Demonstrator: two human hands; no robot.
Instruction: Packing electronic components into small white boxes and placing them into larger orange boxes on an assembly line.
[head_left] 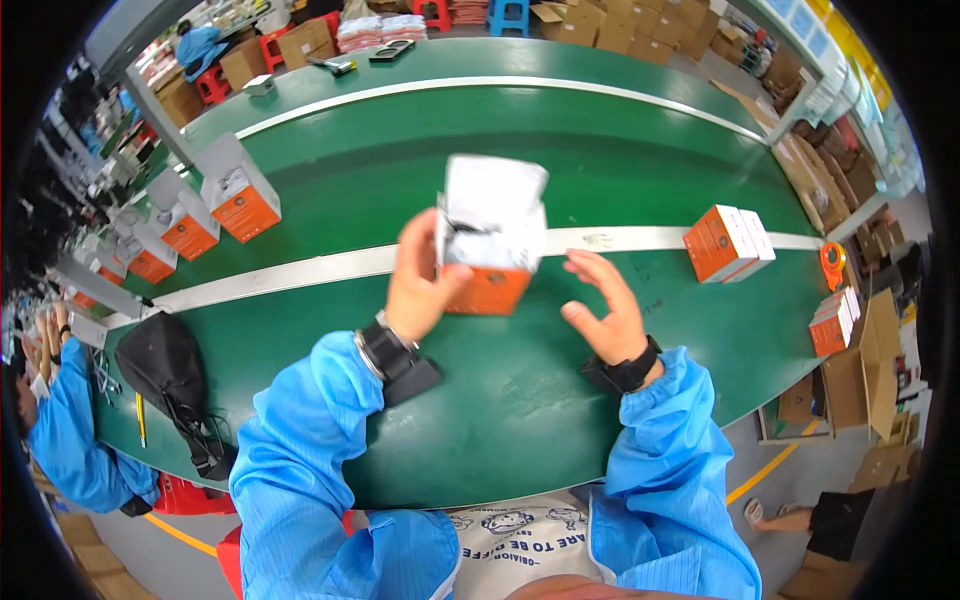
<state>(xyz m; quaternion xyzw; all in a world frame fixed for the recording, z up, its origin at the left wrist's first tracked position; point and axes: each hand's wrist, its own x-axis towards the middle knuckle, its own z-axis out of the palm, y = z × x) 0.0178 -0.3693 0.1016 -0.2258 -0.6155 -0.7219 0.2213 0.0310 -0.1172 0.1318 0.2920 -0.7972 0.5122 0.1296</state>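
Note:
My left hand point(424, 283) grips the left side of an orange-and-white carton point(490, 290), thumb on its front and fingers along its side. The carton's white lid flap stands up at the back, and through the open top something pale and a dark bit show, too blurred to name. To the right of the carton, apart from it, my right hand point(606, 312) is held with thumb and fingers spread and nothing between them. Both wrists wear dark bands, and a flat dark object lies by the left wrist.
Similar open cartons point(245, 210) line up at the left on the green conveyor belt point(340, 170). Closed cartons point(725, 247) stand at the right, near an orange tape roll point(832, 266). A black bag point(165, 365) and a yellow pen-like stick point(140, 420) lie at left. A co-worker's sleeve point(75, 420) shows far left.

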